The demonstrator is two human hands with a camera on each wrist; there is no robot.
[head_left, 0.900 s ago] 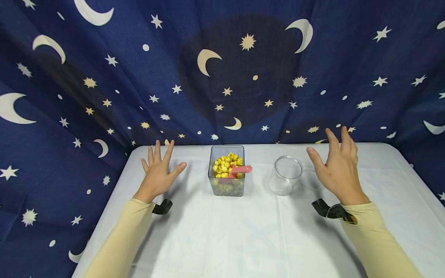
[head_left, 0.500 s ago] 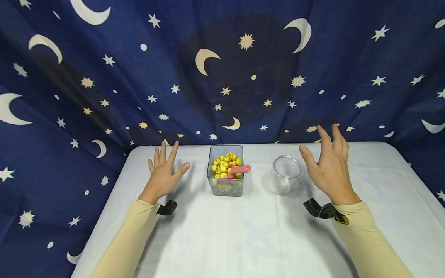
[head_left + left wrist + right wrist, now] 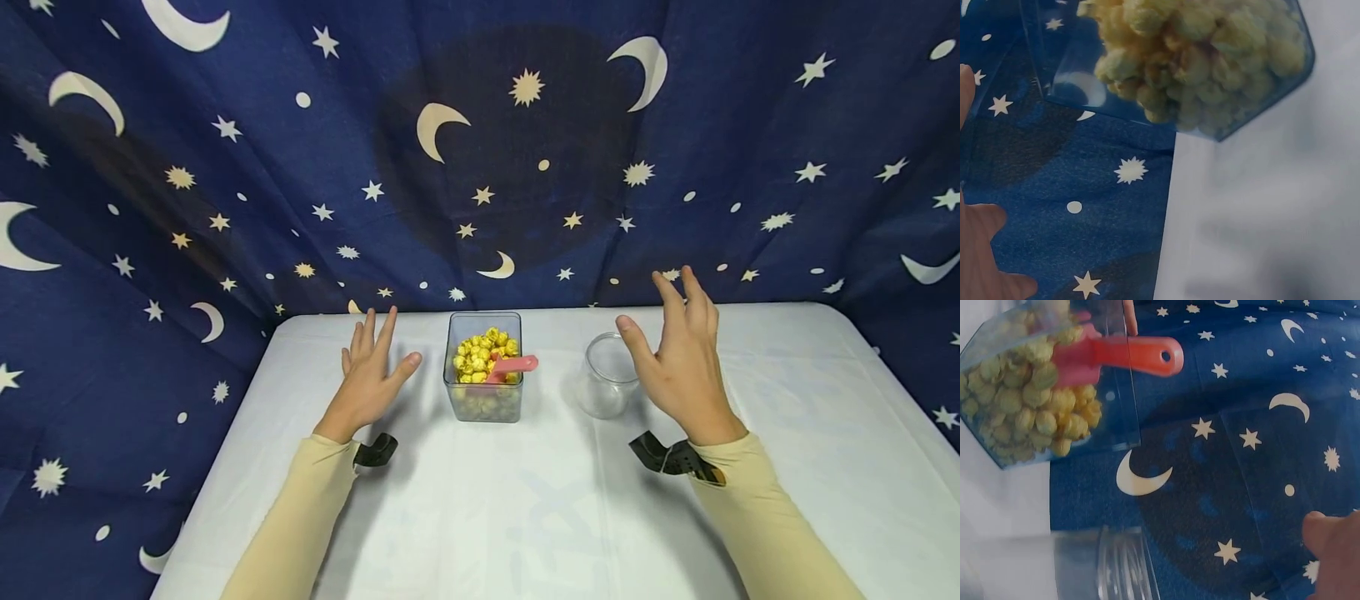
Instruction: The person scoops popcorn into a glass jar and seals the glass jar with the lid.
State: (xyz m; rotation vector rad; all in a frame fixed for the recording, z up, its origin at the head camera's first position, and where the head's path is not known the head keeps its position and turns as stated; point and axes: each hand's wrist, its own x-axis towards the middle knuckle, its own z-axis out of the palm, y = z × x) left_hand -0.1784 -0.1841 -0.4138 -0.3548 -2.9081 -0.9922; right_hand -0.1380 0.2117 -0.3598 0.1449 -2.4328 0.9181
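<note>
A square, see-through grey tub (image 3: 486, 408) holds yellow popcorn (image 3: 474, 358) and stands at the middle of the table. A pink scoop (image 3: 514, 365) is stuck in the popcorn, its handle over the tub's right rim. My left hand (image 3: 366, 383) hovers left of the tub, fingers spread, touching nothing. To the right of the tub stands a clear round jar (image 3: 602, 396) without a lid on it. My right hand (image 3: 681, 362) is held just right of the jar, thumb overlapping its rim in the head view; whether they touch I cannot tell. In the right wrist view the jar's threaded neck (image 3: 1124, 565) shows.
A white cloth (image 3: 480, 517) covers the table. Behind it and along the left hangs a dark blue curtain (image 3: 337, 150) with moons and stars. Black wrist straps (image 3: 375, 451) are on both arms.
Both hands have moved inward, the left toward the tub and the right toward the jar. A thin clear round outline right of the jar is now hidden behind the right hand.
</note>
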